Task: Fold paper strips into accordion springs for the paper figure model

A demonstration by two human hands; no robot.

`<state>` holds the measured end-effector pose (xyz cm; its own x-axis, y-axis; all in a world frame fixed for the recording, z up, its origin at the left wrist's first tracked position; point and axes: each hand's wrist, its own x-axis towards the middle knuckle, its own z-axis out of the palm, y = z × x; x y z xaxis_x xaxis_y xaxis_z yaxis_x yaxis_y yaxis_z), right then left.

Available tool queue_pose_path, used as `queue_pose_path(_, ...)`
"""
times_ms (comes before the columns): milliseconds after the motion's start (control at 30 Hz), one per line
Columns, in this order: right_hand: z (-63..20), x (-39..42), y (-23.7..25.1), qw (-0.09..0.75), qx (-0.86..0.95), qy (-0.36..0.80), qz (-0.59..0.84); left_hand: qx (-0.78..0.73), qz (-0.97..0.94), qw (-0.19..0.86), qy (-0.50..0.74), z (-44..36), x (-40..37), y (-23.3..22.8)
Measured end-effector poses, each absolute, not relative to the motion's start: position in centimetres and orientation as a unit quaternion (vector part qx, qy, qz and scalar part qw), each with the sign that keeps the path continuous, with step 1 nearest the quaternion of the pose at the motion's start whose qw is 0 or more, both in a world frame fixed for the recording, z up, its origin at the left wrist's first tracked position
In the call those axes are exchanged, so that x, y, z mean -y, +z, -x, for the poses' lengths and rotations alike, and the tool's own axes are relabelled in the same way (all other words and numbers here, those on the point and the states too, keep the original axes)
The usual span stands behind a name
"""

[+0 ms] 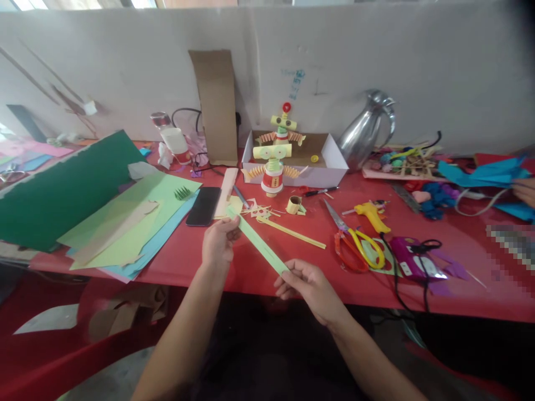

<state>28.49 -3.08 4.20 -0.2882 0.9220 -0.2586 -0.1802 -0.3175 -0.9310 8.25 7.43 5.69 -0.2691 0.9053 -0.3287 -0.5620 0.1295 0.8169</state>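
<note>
My left hand [218,241] pinches the far end of a long light green paper strip [258,242]. The near end of that strip is gripped by my right hand [308,288]. The strip stretches diagonally between the two hands, above the front of the red table [460,278]. Just beyond the strip lie paper scraps [256,210] and a thin yellow strip [292,233]. Behind them stands a paper-and-cup robot figure [273,167] in front of an open white box [326,167].
A black phone [203,205] lies left of the strip, beside stacked green, blue and dark green paper sheets [125,220]. To the right are scissors [355,242], a yellow glue gun [371,216], a metal jug [365,133] and another person's hand [525,192].
</note>
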Motion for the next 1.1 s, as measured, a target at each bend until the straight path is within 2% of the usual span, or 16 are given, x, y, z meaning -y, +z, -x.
queue_pose_path(133,-28.3,2.9,3.8,0.415,0.420,0.671,0.448,-0.458,-0.179,0.603,0.628,-9.8,-5.3,5.7)
queue_pose_path(300,-27.3,2.8,3.5,0.468,0.420,0.635,0.449,-0.448,-0.312,0.658,0.519,-13.6,-0.1,5.2)
queue_pose_path(400,-27.5,3.2,3.7,0.450,0.436,0.631,0.457,-0.460,-0.294,0.655,0.522,-14.7,1.3,4.5)
queue_pose_path(467,-29.3,3.2,3.9,0.416,0.486,0.585,0.498,-0.474,-0.269,0.654,0.525,-14.6,1.1,4.3)
queue_pose_path(533,-32.8,2.8,4.0,0.373,0.571,0.441,0.584,-0.486,-0.243,0.655,0.525,-14.0,0.5,4.3)
queue_pose_path(633,-38.9,1.3,3.4,0.273,0.635,0.091,0.717,-0.490,-0.218,0.662,0.523,-13.1,-0.3,4.6)
queue_pose_path(700,-41.9,0.4,2.8,0.178,0.660,-0.003,0.730,-0.483,-0.212,0.667,0.526,-12.8,-0.5,4.7)
queue_pose_path(800,-43.3,-0.5,2.5,0.090,0.699,-0.014,0.710,-0.474,-0.196,0.675,0.531,-12.8,-0.6,4.6)
queue_pose_path(900,-42.8,-0.8,3.1,0.069,0.674,0.020,0.735,-0.469,-0.189,0.678,0.533,-12.7,-0.6,4.5)
queue_pose_path(967,-42.7,-0.7,3.7,0.098,0.649,0.074,0.751,-0.467,-0.188,0.675,0.539,-12.4,-0.6,4.6)
queue_pose_path(1100,-43.3,0.5,4.8,0.216,0.602,0.160,0.752,-0.473,-0.177,0.655,0.562,-11.8,-0.9,5.2)
